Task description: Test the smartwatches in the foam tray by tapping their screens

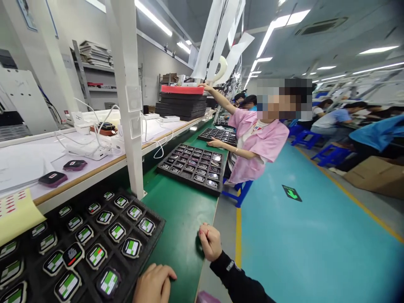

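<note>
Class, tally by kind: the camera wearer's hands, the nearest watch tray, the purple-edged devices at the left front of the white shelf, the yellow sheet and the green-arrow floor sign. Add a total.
Left hand and right hand: 2
Nearest watch tray: 1
Purple-edged devices: 2
Yellow sheet: 1
Green-arrow floor sign: 1
Total: 7

One left hand (pixel 154 285) and one right hand (pixel 210 243) make two for the wearer. One near tray (pixel 152 244), one middle tray (pixel 189 182) and one far tray (pixel 205 139) make at least three. At least twenty watches (pixel 96 256) show in the near one (the view's edge cuts some off). There are two dark gadgets (pixel 53 179), one yellow sheet (pixel 25 219), one white post (pixel 135 155) and one arrow sign (pixel 291 193).
</note>
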Motion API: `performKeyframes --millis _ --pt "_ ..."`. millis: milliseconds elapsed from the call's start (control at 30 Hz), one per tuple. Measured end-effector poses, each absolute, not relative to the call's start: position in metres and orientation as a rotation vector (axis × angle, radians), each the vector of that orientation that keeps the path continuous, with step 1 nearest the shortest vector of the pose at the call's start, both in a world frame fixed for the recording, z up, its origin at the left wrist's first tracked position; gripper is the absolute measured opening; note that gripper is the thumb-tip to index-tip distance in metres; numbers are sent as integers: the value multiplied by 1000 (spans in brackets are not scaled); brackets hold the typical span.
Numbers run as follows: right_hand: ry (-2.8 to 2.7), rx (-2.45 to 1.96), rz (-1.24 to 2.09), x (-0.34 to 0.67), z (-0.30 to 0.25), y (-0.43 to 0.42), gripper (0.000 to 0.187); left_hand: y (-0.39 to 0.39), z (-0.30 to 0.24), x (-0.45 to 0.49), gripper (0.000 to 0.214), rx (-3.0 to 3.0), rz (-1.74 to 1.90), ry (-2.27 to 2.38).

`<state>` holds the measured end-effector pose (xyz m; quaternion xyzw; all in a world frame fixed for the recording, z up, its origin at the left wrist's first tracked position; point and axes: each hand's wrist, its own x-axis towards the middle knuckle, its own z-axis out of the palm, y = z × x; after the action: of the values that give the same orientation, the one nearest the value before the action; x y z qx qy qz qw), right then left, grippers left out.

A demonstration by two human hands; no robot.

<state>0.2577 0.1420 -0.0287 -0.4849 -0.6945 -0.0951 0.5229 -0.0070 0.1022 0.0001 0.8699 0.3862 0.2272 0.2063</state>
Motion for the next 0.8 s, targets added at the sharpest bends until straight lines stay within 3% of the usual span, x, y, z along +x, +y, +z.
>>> performKeyframes --millis 800 --pt "-1687 -1187 -215 268 -45 145 34 100 1 -5 35 2345 677 1124"
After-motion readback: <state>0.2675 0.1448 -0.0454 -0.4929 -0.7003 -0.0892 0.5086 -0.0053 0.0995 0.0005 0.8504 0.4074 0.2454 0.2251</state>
